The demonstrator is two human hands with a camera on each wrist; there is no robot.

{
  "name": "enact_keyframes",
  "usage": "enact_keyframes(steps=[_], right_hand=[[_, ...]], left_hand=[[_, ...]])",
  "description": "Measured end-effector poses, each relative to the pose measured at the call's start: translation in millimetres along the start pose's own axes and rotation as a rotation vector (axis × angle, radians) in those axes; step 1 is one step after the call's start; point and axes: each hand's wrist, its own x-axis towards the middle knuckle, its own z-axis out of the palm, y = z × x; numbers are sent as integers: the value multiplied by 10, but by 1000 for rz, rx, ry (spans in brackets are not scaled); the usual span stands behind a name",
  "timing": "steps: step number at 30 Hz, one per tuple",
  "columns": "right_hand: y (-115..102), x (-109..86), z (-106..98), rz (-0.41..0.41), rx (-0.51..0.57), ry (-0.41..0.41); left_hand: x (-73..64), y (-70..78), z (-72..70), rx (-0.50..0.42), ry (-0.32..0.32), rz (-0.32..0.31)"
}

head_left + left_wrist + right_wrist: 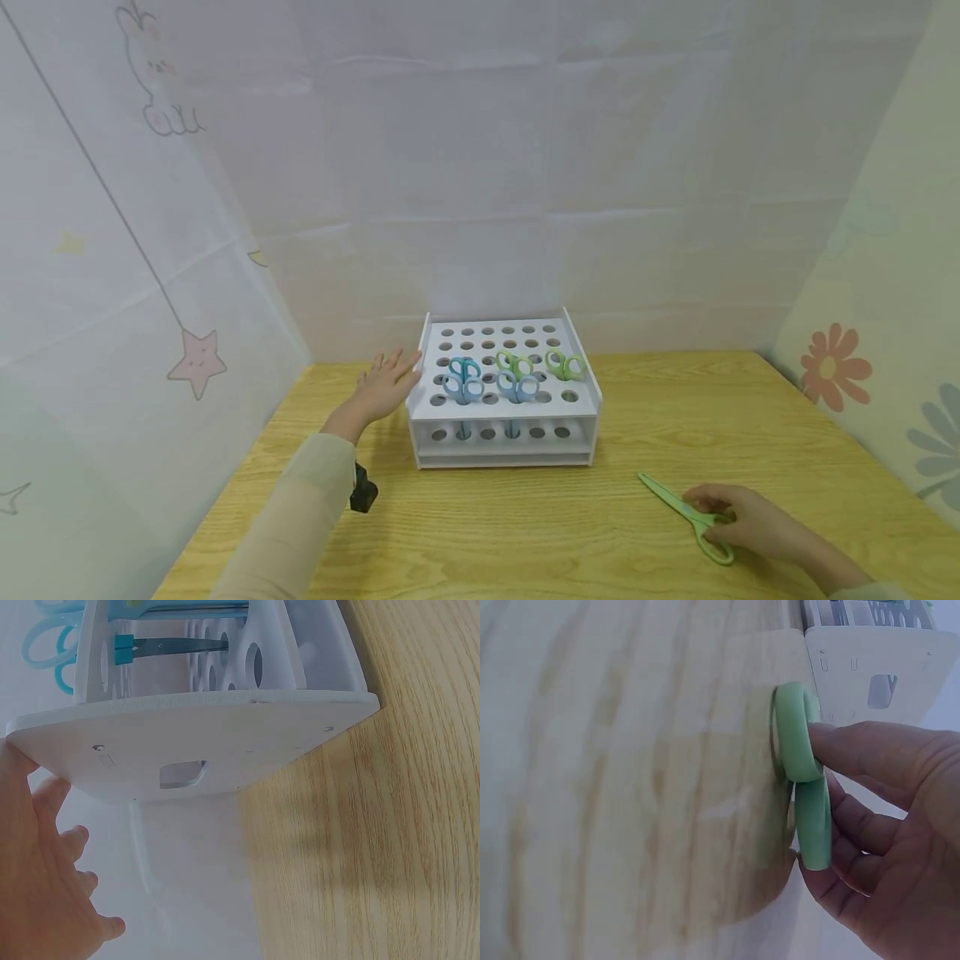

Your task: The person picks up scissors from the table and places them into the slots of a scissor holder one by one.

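Note:
A white two-tier rack (505, 459) with rows of round holes stands on the table, several scissors upright in it. Light blue scissors (517, 387) are in the near part, teal scissors (464, 367) behind, and green-handled ones (564, 364) to the right. My left hand (387, 386) touches the rack's left side panel (225, 739), its fingers spread and partly straight. At the right front, light green scissors (678, 506) lie with blades pointing to the far left. My right hand (750, 523) holds their handles (814, 825) between thumb and fingers, low over the wood.
The wooden table (480, 533) runs back to a pale cloth (480, 208) hanging behind the rack. Printed cloth walls (150, 433) close in on both sides. A small black device (363, 490) is strapped at my left wrist.

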Motion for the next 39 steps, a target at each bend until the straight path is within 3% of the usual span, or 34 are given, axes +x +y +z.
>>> enact_keyframes(steps=[14, 18, 25, 31, 39], right_hand=[[-35, 15, -101, -5, 175, -27], [-77, 24, -171, -14, 200, 1], [-199, 89, -317, 97, 255, 49], [-321, 144, -440, 116, 219, 107], [-475, 238, -546, 151, 211, 250]], left_hand=[[3, 3, -4, -3, -2, 8], [4, 8, -10, -9, 1, 5], [-2, 10, -18, -14, 2, 7], [-6, 4, -8, -11, -1, 8], [-1, 3, 1, -13, 1, 11]])
